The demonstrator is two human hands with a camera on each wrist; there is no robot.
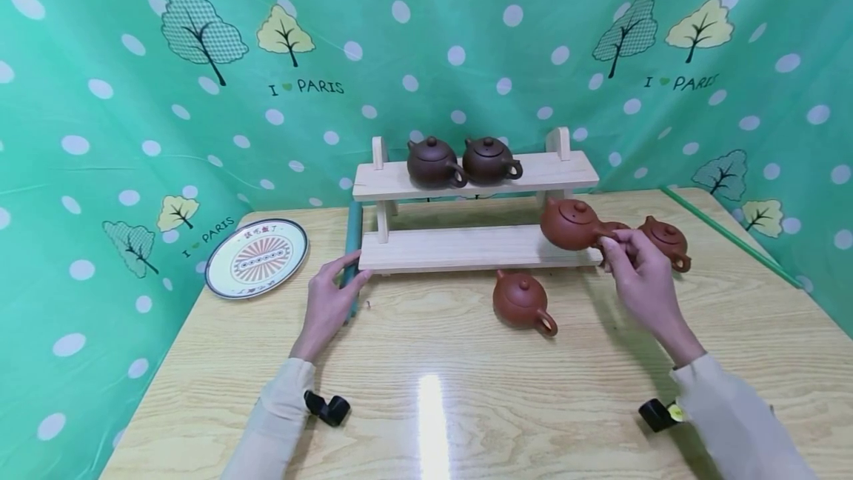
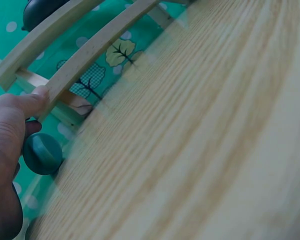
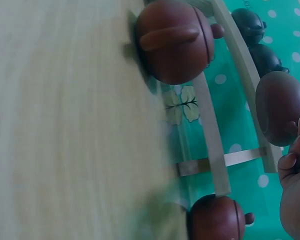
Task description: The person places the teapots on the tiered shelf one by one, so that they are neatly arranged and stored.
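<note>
My right hand [image 1: 643,272] pinches the handle of a reddish-brown teapot [image 1: 571,224], lifted in front of the right end of a two-tier wooden shelf [image 1: 453,247]. In the right wrist view, this teapot [image 3: 281,107] shows its underside near the fingertips. My left hand [image 1: 329,306] grips the left end of the lower board; its thumb lies on the wood in the left wrist view. Two dark brown teapots, one on the left [image 1: 432,163] and one on the right [image 1: 489,161], sit side by side on the upper board. Another reddish-brown teapot [image 1: 521,301] stands on the table before the shelf.
Beyond my right hand stands one more reddish-brown teapot [image 1: 666,241], partly hidden. A patterned plate [image 1: 256,258] lies at the left. A dark green tube [image 1: 353,235] runs beside the shelf's left end, and a thin green rod [image 1: 733,239] lies along the right edge. Green cloth [image 1: 453,58] hangs behind.
</note>
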